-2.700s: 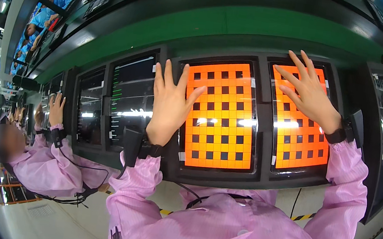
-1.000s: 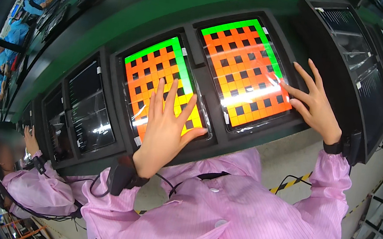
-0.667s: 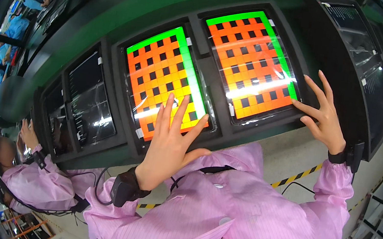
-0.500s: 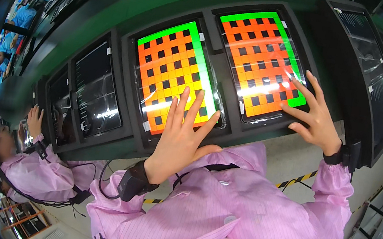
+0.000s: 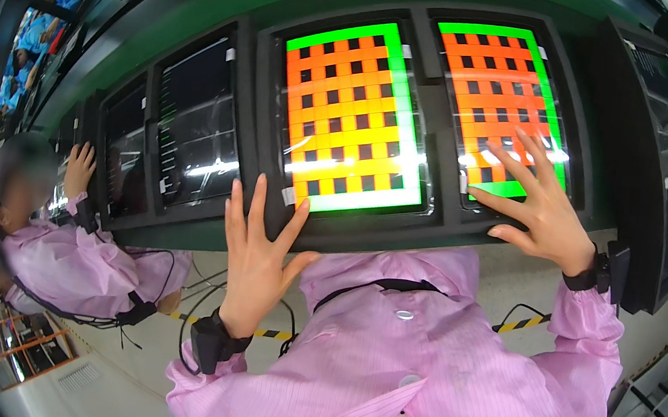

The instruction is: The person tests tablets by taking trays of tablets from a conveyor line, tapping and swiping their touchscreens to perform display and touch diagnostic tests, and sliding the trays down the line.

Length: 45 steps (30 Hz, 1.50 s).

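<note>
I find two lit screens, the left screen (image 5: 352,106) and the right screen (image 5: 494,87), lying in a black tray (image 5: 440,122). Green lines each top, right and bottom edge; both left edges are not yet green. My left hand (image 5: 257,262), spread and empty, reaches the left screen's lower-left corner; my right hand (image 5: 552,225), likewise, overlaps the right screen's lower part. Fingertip contact: cannot tell.

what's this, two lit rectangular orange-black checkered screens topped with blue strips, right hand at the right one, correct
Not blue: in the head view, green strips top the left lit rectangular orange-black checkered screen and the right one; the right hand is at the latter.
</note>
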Tool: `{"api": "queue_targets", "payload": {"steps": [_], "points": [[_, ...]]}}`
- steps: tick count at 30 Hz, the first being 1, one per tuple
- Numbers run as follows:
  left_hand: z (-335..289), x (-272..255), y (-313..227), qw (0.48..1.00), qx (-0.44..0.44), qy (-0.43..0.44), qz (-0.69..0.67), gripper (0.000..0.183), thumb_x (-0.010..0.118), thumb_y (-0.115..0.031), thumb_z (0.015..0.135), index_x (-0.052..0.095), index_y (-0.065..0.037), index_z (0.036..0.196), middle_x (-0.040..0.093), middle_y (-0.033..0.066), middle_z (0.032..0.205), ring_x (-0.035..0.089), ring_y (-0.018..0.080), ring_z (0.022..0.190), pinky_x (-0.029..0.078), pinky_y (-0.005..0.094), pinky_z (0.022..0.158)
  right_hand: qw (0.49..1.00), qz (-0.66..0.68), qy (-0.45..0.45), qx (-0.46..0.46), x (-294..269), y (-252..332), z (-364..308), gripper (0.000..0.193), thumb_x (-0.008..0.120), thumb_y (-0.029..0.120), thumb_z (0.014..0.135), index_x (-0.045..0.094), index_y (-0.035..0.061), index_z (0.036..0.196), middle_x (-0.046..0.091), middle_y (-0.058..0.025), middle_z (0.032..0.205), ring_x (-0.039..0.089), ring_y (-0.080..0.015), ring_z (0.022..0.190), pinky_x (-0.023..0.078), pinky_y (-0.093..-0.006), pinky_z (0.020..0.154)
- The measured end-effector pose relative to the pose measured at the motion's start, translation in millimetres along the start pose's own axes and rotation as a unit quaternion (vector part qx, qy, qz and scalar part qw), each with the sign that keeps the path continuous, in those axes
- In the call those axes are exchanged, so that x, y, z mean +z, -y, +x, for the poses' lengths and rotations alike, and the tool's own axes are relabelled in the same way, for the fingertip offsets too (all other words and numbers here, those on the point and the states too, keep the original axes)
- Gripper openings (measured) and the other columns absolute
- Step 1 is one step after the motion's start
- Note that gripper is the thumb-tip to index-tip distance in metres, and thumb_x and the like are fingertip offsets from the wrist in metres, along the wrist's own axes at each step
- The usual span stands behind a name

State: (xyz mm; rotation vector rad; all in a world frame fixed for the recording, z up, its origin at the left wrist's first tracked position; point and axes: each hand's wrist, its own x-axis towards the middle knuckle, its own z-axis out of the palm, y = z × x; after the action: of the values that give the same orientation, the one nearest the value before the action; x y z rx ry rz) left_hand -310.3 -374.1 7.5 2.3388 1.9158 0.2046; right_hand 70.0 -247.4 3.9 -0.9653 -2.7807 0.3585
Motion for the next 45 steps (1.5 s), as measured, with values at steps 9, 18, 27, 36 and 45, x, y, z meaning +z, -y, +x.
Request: {"api": "queue_targets", "payload": {"steps": [9,18,27,36,45], "points": [[30.8,7.6,12.0,0.998,-0.03,-0.053,-0.024,0.057,0.077,-0.029,0.086,0.061,-0.015,0.138,0.02,0.0297,0.16,0.013,0.0564,0.146,0.03,0.0577,0.114,0.999,-0.001,0.027,0.042,-8.9,-21.6,22.6,0.046,0.056,0.048,0.094,0.067,0.0249,0.133,0.028,-0.0131,0.163,0.011,-0.0426,0.153,0.018,-0.0596,0.121],[100.9,8.6,35.4,0.994,-0.011,-0.105,0.007,0.044,0.069,-0.029,0.094,0.065,-0.008,0.133,0.028,0.0352,0.153,0.017,0.0558,0.145,0.036,0.056,0.111,0.999,-0.023,-0.025,0.022,-8.9,-65.9,82.2,0.039,0.054,0.041,0.101,0.062,0.026,0.136,0.028,-0.0131,0.161,0.012,-0.0418,0.152,0.016,-0.0599,0.121],[169.5,16.2,62.1,0.991,-0.036,-0.125,0.024,0.039,0.054,-0.027,0.103,0.06,-0.009,0.137,0.026,0.0356,0.155,0.015,0.053,0.147,0.029,0.053,0.117,0.99,-0.103,-0.071,0.058,2.2,-106.3,141.6,0.045,0.044,0.048,0.105,0.062,0.0236,0.138,0.028,-0.0142,0.161,0.014,-0.0399,0.152,0.014,-0.0592,0.122],[148.6,14.8,50.6,0.994,-0.044,-0.083,-0.047,0.056,0.054,-0.043,0.102,0.053,-0.004,0.142,0.025,0.0387,0.153,0.013,0.0539,0.147,0.026,0.0562,0.116,0.989,-0.126,-0.058,0.054,3.2,-85.9,119.3,0.046,0.047,0.045,0.104,0.055,0.0216,0.143,0.025,-0.0149,0.162,0.013,-0.0431,0.152,0.012,-0.0602,0.122],[198.6,28.9,9.1,0.991,0.062,-0.112,0.034,0.052,0.058,-0.046,0.099,0.057,-0.015,0.141,0.027,0.0315,0.155,0.016,0.0513,0.148,0.029,0.0574,0.115,0.955,-0.136,-0.084,0.251,-6.6,-105.2,65.7,0.049,0.047,0.045,0.104,0.055,0.0166,0.144,0.029,-0.0197,0.16,0.014,-0.0425,0.152,0.014,-0.0578,0.122]]}}
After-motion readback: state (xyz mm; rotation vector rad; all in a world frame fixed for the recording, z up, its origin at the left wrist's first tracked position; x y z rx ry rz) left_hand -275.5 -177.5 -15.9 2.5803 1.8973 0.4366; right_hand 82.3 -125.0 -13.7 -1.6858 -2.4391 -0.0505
